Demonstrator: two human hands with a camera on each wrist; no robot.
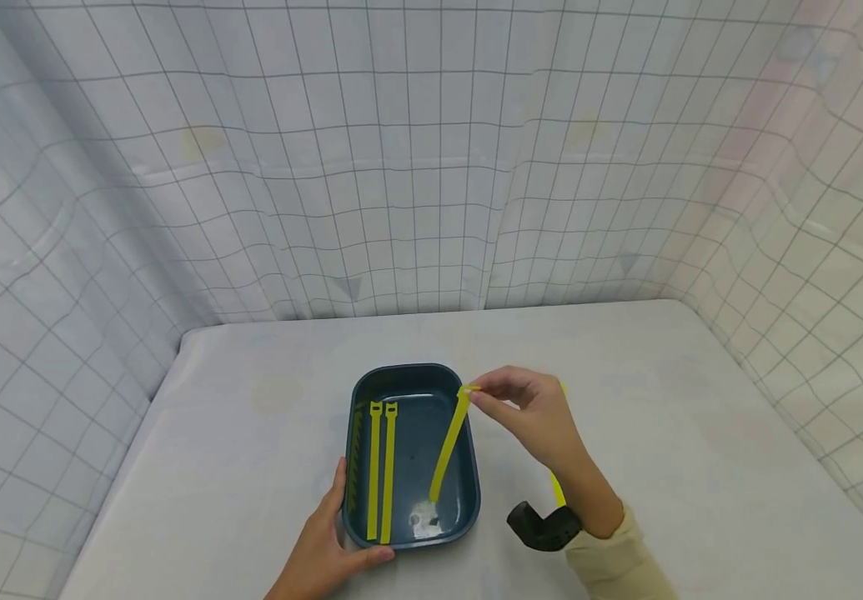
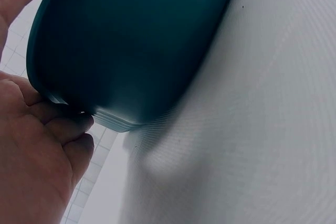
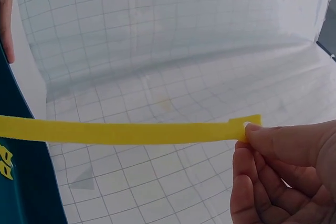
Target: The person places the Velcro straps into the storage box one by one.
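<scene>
My right hand (image 1: 532,412) pinches the slotted head of a yellow cable tie strap (image 1: 449,450) between thumb and fingertips. The strap slants down over the right half of a dark teal tray (image 1: 472,508). In the right wrist view the strap (image 3: 131,133) stretches out flat from the fingertips, past the tray's rim. Two more yellow straps (image 1: 381,475) lie side by side lengthwise in the tray's left half, heads at the far end. My left hand (image 1: 320,542) holds the tray's near left corner, thumb along the front rim; the left wrist view shows its fingers (image 2: 68,124) curled at the tray's outer wall.
Another yellow strap (image 1: 557,489) lies on the white table (image 1: 251,433) right of the tray, mostly hidden behind the right forearm. A black wrist device (image 1: 545,529) is at the right wrist. White grid-patterned sheeting (image 1: 431,167) stands behind the table and at both sides.
</scene>
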